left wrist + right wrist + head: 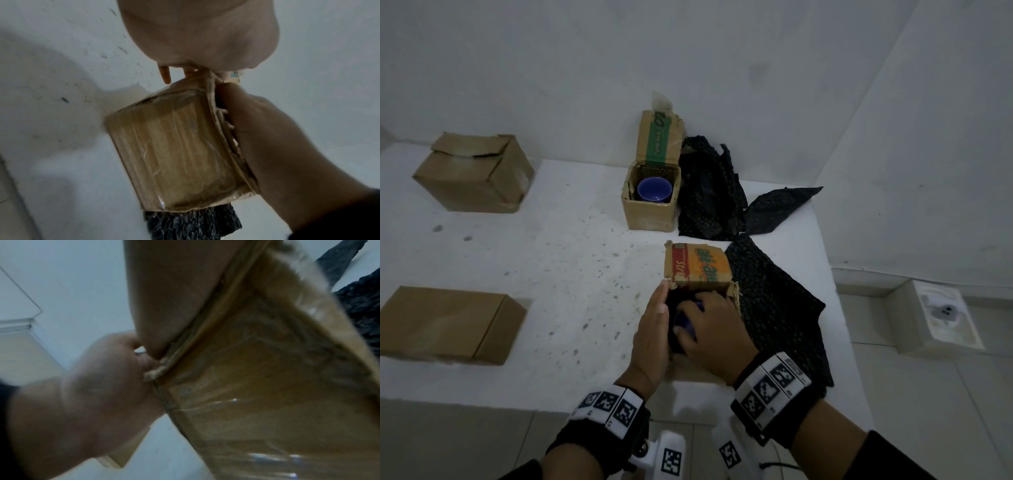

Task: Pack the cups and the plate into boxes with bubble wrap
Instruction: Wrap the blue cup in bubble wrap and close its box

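Observation:
A small cardboard box (698, 270) with an orange and red printed flap stands open near the table's front edge. My left hand (656, 308) lies flat against its left wall with straight fingers (164, 75). My right hand (703, 317) reaches into the box, and its thumb and curled fingers grip a blue cup (686, 320) nested in black bubble wrap. In the left wrist view the taped box side (174, 146) fills the middle. A second blue cup (654, 190) sits in an open box (650, 212) at the back. No plate is in view.
Loose black bubble wrap sheets lie behind (709, 192) and to the right of the near box (774, 308), reaching the table's right edge. Two closed cardboard boxes sit at the left, one far (476, 171) and one near (448, 325). White walls enclose the back and right.

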